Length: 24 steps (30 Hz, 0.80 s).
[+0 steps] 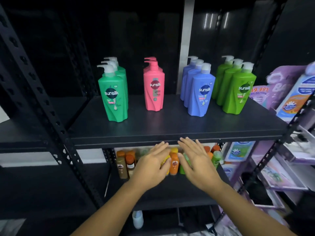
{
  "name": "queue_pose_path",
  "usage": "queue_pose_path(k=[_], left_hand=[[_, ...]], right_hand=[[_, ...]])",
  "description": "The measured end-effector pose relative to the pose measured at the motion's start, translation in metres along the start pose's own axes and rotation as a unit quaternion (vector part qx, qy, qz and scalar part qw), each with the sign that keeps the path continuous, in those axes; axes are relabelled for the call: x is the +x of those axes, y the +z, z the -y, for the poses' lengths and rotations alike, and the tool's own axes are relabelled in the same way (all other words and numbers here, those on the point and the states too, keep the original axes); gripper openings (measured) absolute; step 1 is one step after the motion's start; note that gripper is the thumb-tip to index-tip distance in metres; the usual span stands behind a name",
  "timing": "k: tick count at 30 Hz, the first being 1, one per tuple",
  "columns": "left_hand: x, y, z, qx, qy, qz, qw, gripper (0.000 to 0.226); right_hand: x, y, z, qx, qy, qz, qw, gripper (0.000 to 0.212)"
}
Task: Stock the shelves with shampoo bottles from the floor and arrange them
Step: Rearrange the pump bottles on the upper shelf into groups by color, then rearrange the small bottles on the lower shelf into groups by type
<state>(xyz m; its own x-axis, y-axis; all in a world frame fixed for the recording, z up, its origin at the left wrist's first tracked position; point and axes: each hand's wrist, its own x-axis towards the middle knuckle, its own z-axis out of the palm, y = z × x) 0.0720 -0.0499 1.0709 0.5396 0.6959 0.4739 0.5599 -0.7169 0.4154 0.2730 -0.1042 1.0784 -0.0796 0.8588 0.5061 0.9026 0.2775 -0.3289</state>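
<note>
Left hand [151,165] and right hand [196,160] reach forward side by side, palms down, fingers straight and slightly spread, holding nothing. Their fingertips lie just below the front edge of the upper shelf [170,126], over the small bottles [174,163] that stand caps up on the lower shelf [170,193]. Whether the hands touch those bottles cannot be told, and their small labels are too blurred to read.

On the upper shelf four rows of pump shampoo bottles run from front to back. They are a teal-green row [113,96] of three near the left edge, a pink row [154,87] of two, a blue row [200,94] of three and a lime-green row [238,92] of three near the right edge. Every bottle stands upright with its long axis vertical and its pump spout pointing left. Each front bottle faces forward with "sunsilk" in white letters on a dark round badge. The finer print below is unreadable.

A broad strip of bare board lies between the front bottles and the front edge. Wide gaps flank the pink row, while the blue and lime-green rows stand just beside each other.

Past the right edge lean purple packs [260,99] printed "9.99%" and "NTI BACTERIAL", the first letters hidden by the lime-green row. Black perforated uprights [42,108] frame the shelves. A white bottle [138,218] stands below the lower shelf
</note>
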Motion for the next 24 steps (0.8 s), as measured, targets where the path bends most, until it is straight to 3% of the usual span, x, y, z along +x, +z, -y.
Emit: queue_pose_path(k=[5,9,15,18,24], left_hand=[[-0.042,0.026,0.001,-0.005,-0.099,0.103,0.990,0.048],[-0.053,0.050,0.006,0.003,-0.160,0.190,0.969,0.058],[-0.062,0.101,0.019,0.043,-0.211,0.307,0.927,0.064],[-0.074,0.146,0.037,0.040,-0.243,0.309,0.919,0.066],[-0.101,0.277,0.075,0.026,-0.295,0.241,0.924,0.063]], right_hand=[[-0.049,0.027,-0.001,0.017,0.048,0.120,0.991,0.056],[-0.075,0.051,-0.013,-0.003,0.100,0.249,0.963,0.057],[-0.099,0.076,-0.047,-0.016,0.147,0.312,0.938,0.055],[-0.112,0.106,-0.077,-0.021,0.137,0.328,0.935,0.056],[-0.162,0.192,-0.172,-0.003,0.093,0.336,0.937,0.057]])
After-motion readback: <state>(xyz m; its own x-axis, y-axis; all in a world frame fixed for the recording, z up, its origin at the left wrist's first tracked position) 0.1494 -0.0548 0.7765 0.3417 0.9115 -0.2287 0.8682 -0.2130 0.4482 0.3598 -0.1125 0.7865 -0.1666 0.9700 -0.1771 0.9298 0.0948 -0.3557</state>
